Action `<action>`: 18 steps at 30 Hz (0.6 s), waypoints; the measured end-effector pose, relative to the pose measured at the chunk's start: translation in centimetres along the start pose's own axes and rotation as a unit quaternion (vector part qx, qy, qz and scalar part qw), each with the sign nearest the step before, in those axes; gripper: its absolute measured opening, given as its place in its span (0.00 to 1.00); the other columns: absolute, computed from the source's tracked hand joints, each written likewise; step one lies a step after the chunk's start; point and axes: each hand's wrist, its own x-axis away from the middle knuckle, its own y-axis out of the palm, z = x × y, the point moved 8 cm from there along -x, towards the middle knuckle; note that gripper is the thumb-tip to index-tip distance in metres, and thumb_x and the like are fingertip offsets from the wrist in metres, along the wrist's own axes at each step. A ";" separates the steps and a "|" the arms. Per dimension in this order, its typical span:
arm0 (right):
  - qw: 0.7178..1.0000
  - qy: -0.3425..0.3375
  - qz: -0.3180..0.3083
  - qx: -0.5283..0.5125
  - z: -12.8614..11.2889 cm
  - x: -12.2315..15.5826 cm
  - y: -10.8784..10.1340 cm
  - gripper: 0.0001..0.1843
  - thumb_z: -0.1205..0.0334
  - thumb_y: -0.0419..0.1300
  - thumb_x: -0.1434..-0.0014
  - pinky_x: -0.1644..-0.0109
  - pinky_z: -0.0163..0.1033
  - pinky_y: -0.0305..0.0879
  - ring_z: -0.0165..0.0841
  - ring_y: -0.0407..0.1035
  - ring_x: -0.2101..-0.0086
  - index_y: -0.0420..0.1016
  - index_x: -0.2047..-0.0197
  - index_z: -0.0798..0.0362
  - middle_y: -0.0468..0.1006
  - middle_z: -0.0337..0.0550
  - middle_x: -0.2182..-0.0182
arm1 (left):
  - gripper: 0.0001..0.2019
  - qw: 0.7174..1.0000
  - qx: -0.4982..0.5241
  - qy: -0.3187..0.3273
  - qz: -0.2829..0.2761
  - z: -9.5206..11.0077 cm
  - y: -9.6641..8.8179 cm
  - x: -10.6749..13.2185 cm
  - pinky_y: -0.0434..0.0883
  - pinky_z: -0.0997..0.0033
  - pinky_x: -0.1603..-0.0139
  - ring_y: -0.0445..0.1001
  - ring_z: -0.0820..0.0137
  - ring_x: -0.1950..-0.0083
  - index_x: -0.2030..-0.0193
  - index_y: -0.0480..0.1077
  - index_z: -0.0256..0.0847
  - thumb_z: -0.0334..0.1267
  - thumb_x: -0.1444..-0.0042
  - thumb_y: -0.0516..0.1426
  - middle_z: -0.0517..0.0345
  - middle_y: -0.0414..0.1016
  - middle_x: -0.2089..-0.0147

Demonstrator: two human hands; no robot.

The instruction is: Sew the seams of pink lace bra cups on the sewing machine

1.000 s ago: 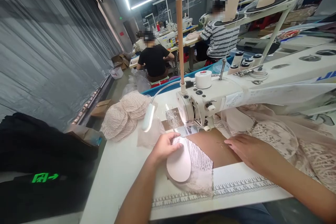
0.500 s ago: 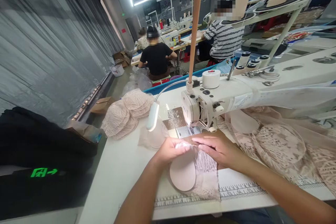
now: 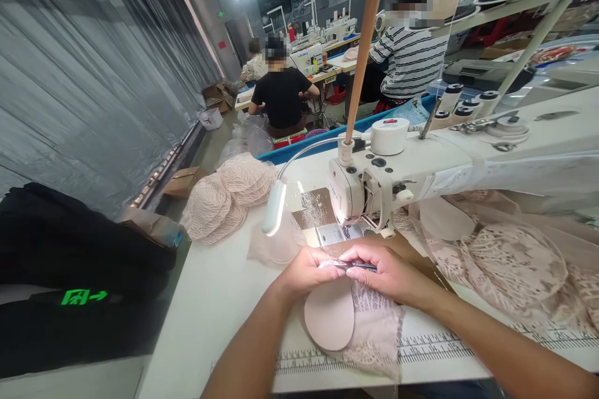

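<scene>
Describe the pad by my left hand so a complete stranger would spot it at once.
Find the white sewing machine, then look toward the near edge of the table, where the left hand and right hand meet. The pad shows just below the left hand. It is smooth, plain and rounded, unlike the patterned lace beside it.

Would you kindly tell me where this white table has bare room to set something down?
The white table is bare between its left edge, the lace stacks and the left forearm. It is crowded beyond the right forearm, where lace fabric lies heaped.
</scene>
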 end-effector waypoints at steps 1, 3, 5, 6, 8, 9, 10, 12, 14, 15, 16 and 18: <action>1.000 0.002 -0.002 -0.009 0.1 0.0 0.1 0.12 0.57 0.55 0.40 0.59 0.40 0.65 0.36 0.70 0.63 0.76 0.60 0.53 0.78 0.43 0.65 | 0.21 1.000 -0.002 0.002 -0.005 0.0 0.1 0.0 0.58 0.72 0.72 0.60 0.75 0.74 0.80 0.72 0.33 0.51 0.58 0.67 0.61 0.62 0.80; 1.000 0.007 -0.008 -0.020 0.4 0.0 0.2 0.13 0.55 0.54 0.39 0.59 0.40 0.65 0.35 0.70 0.64 0.76 0.61 0.53 0.78 0.43 0.66 | 0.22 1.000 -0.004 0.005 -0.012 -0.1 0.2 0.0 0.50 0.73 0.75 0.51 0.79 0.76 0.83 0.66 0.34 0.50 0.57 0.67 0.65 0.53 0.81; 1.000 0.011 -0.018 -0.023 0.6 0.1 0.2 0.14 0.54 0.54 0.38 0.60 0.40 0.65 0.35 0.70 0.65 0.77 0.62 0.53 0.78 0.42 0.66 | 0.23 1.000 -0.001 0.004 -0.017 -0.2 0.2 -0.1 0.45 0.73 0.75 0.46 0.80 0.76 0.85 0.63 0.35 0.49 0.56 0.67 0.66 0.48 0.81; 0.999 0.013 -0.024 -0.024 0.7 0.1 0.1 0.14 0.54 0.54 0.39 0.60 0.40 0.65 0.35 0.70 0.64 0.77 0.61 0.52 0.78 0.42 0.66 | 0.22 1.000 0.002 0.002 -0.017 -0.3 0.2 -0.1 0.45 0.73 0.75 0.46 0.80 0.76 0.84 0.64 0.34 0.49 0.56 0.67 0.66 0.48 0.80; 0.999 0.016 -0.042 -0.027 1.0 0.3 0.1 0.13 0.54 0.55 0.40 0.60 0.40 0.64 0.35 0.70 0.64 0.76 0.60 0.52 0.78 0.42 0.64 | 0.20 1.000 0.013 -0.005 -0.012 -0.5 0.2 -0.1 0.48 0.73 0.74 0.50 0.79 0.76 0.80 0.69 0.33 0.49 0.58 0.68 0.65 0.53 0.80; 0.998 0.018 -0.052 -0.029 1.1 0.3 0.1 0.12 0.54 0.56 0.40 0.59 0.39 0.64 0.35 0.70 0.63 0.76 0.59 0.51 0.78 0.41 0.64 | 0.20 1.000 0.017 -0.011 -0.010 -0.6 0.2 -0.2 0.50 0.73 0.74 0.53 0.78 0.75 0.78 0.72 0.32 0.49 0.59 0.68 0.64 0.56 0.79; 0.998 0.019 -0.058 -0.029 1.1 0.3 0.2 0.12 0.54 0.56 0.40 0.59 0.39 0.64 0.35 0.70 0.63 0.76 0.58 0.50 0.78 0.41 0.63 | 0.20 1.000 0.018 -0.016 -0.008 -0.7 0.2 -0.2 0.51 0.73 0.73 0.55 0.78 0.74 0.76 0.73 0.31 0.49 0.60 0.69 0.63 0.58 0.78; 0.998 0.020 -0.057 -0.025 1.1 0.3 0.2 0.12 0.54 0.56 0.40 0.59 0.39 0.64 0.35 0.70 0.63 0.76 0.59 0.50 0.78 0.40 0.63 | 0.20 1.000 0.013 -0.021 -0.011 -0.8 0.3 -0.2 0.51 0.74 0.72 0.55 0.77 0.74 0.76 0.72 0.31 0.49 0.60 0.69 0.63 0.59 0.78; 0.998 0.022 -0.050 -0.019 0.8 0.1 0.4 0.11 0.54 0.57 0.41 0.60 0.39 0.64 0.35 0.70 0.64 0.75 0.61 0.51 0.78 0.41 0.64 | 0.21 1.000 0.000 -0.019 -0.020 -0.7 0.5 -0.2 0.49 0.74 0.73 0.53 0.79 0.74 0.80 0.69 0.32 0.48 0.60 0.68 0.65 0.55 0.79; 0.999 0.025 -0.046 -0.014 0.7 0.0 0.4 0.11 0.55 0.57 0.42 0.61 0.39 0.64 0.35 0.70 0.64 0.75 0.62 0.51 0.78 0.41 0.65 | 0.21 1.000 -0.007 -0.017 -0.025 -0.7 0.6 -0.2 0.47 0.74 0.73 0.51 0.79 0.75 0.81 0.66 0.33 0.48 0.59 0.68 0.66 0.53 0.79; 0.999 0.030 -0.041 -0.011 0.6 -0.1 0.5 0.10 0.55 0.58 0.42 0.61 0.39 0.64 0.36 0.70 0.65 0.75 0.63 0.51 0.78 0.41 0.66 | 0.23 0.999 -0.011 -0.015 -0.028 -0.6 0.6 -0.2 0.45 0.73 0.74 0.48 0.80 0.75 0.83 0.63 0.33 0.48 0.59 0.68 0.66 0.50 0.79; 0.999 0.041 -0.033 -0.008 0.4 -0.3 0.6 0.10 0.55 0.58 0.42 0.62 0.40 0.64 0.36 0.70 0.65 0.75 0.64 0.52 0.78 0.42 0.67 | 0.25 0.999 -0.014 -0.016 -0.033 -0.6 0.7 -0.2 0.42 0.73 0.74 0.46 0.80 0.75 0.85 0.58 0.35 0.48 0.59 0.68 0.67 0.47 0.80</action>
